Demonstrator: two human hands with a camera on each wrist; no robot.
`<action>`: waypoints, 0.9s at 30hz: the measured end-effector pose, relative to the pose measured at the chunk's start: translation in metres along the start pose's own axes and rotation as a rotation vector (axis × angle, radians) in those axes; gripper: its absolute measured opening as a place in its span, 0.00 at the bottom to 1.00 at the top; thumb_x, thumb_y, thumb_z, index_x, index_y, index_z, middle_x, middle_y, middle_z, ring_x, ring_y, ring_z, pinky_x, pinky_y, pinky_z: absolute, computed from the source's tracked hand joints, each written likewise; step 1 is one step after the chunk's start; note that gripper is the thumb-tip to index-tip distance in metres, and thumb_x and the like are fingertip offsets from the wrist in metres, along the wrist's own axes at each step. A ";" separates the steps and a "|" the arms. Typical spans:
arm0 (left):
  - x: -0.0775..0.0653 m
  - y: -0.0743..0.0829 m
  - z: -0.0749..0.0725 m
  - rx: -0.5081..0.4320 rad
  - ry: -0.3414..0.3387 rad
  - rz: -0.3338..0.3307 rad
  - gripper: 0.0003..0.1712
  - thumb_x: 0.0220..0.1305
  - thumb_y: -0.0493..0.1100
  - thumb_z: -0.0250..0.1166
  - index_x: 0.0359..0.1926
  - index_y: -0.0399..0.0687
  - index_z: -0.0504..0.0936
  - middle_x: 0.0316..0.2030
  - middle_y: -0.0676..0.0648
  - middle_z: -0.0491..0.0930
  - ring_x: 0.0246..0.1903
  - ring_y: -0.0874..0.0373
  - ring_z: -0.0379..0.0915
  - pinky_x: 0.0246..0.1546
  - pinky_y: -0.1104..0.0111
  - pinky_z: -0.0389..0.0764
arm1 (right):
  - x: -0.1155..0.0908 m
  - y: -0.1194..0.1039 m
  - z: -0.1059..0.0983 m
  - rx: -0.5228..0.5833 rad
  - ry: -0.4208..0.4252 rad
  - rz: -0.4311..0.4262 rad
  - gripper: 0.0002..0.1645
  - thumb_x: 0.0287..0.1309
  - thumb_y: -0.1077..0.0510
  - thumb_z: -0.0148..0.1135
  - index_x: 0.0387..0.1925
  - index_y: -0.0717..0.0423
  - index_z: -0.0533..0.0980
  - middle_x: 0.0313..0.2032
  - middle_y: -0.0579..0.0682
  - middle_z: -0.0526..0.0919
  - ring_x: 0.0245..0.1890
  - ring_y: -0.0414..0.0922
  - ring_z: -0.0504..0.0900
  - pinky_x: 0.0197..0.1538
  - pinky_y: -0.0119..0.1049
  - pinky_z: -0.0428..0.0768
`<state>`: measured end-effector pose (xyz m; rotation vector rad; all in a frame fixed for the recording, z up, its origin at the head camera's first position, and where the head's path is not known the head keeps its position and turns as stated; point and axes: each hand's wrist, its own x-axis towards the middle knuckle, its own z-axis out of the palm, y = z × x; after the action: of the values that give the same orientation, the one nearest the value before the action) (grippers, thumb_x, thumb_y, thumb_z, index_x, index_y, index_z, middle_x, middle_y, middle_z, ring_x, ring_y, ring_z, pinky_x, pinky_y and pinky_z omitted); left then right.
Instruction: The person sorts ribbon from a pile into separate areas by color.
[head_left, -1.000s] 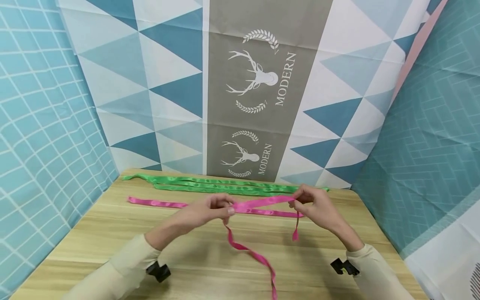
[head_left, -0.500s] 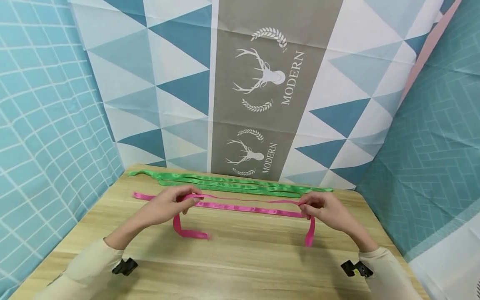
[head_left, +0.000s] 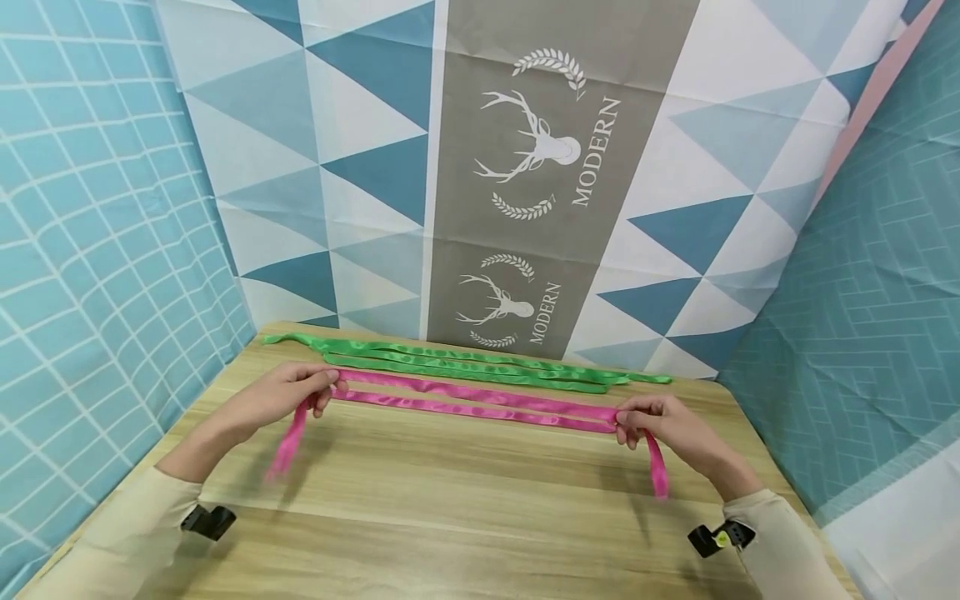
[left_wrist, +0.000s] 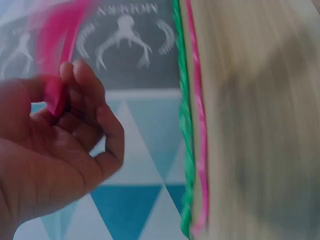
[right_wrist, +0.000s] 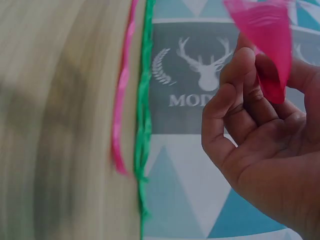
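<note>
A pink satin ribbon stretches fairly straight between the two hands. My left hand pinches it near one end, and a blurred tail hangs below the fingers. At the other end my right hand pinches it between thumb and fingers, its short tail dangling. Both wrist views show the held ribbon passing between thumb and fingertips. A second pink ribbon lies along the wooden table just below the held one in the head view, its ends hidden by the hands.
Several green ribbon strands lie lengthwise along the back of the wooden table. Behind it hangs a patterned cloth with triangles and deer heads. Blue-tiled cloth closes the left side, teal cloth the right.
The left hand has moved left along the pink ribbon, away from the right hand, so the span between them has lengthened and its hanging tail shortened. The head view has shifted slightly.
</note>
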<state>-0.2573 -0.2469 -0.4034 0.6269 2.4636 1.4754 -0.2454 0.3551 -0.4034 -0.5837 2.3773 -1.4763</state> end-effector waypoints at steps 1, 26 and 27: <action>0.000 -0.005 -0.003 -0.009 0.017 -0.031 0.22 0.83 0.50 0.49 0.45 0.38 0.82 0.27 0.41 0.74 0.28 0.44 0.73 0.33 0.63 0.75 | 0.001 0.005 0.000 0.003 -0.002 0.018 0.17 0.77 0.54 0.55 0.44 0.64 0.82 0.34 0.65 0.82 0.31 0.56 0.78 0.39 0.43 0.80; -0.008 -0.075 -0.033 0.401 0.163 -0.338 0.19 0.65 0.46 0.68 0.20 0.46 0.74 0.16 0.51 0.72 0.18 0.58 0.66 0.19 0.67 0.65 | -0.019 0.066 -0.002 -0.181 0.068 0.222 0.13 0.75 0.62 0.54 0.40 0.65 0.83 0.30 0.56 0.82 0.28 0.50 0.79 0.33 0.41 0.82; -0.007 -0.075 -0.033 0.411 0.158 -0.341 0.18 0.65 0.46 0.67 0.20 0.46 0.75 0.15 0.51 0.72 0.17 0.58 0.65 0.19 0.67 0.65 | -0.021 0.066 -0.002 -0.189 0.071 0.228 0.13 0.75 0.61 0.55 0.39 0.65 0.83 0.29 0.56 0.82 0.27 0.49 0.78 0.32 0.40 0.81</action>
<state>-0.2824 -0.3075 -0.4536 0.1352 2.8435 0.9326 -0.2406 0.3925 -0.4618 -0.2915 2.5575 -1.2043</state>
